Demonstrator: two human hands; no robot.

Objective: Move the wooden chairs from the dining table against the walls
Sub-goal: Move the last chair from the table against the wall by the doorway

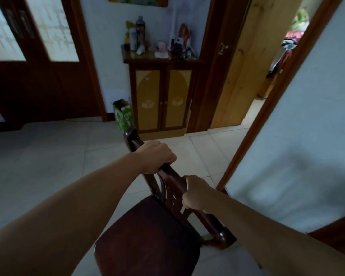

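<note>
A dark wooden chair [147, 240] with a reddish-brown seat fills the lower middle of the head view, its carved backrest pointing away from me. My left hand [155, 156] is closed over the top rail of the backrest near its far end. My right hand [195, 193] grips the same rail closer to me. The chair's legs are hidden under the seat, so I cannot tell whether it stands on the tiled floor or is lifted. The dining table is out of view.
A white wall [299, 136] with a wooden corner trim rises close on the right. Ahead stands a small wooden cabinet [161, 96] with bottles on top, a green box [124, 116] beside it. Dark glazed doors [32, 56] are at left, an open doorway [267, 76] at right.
</note>
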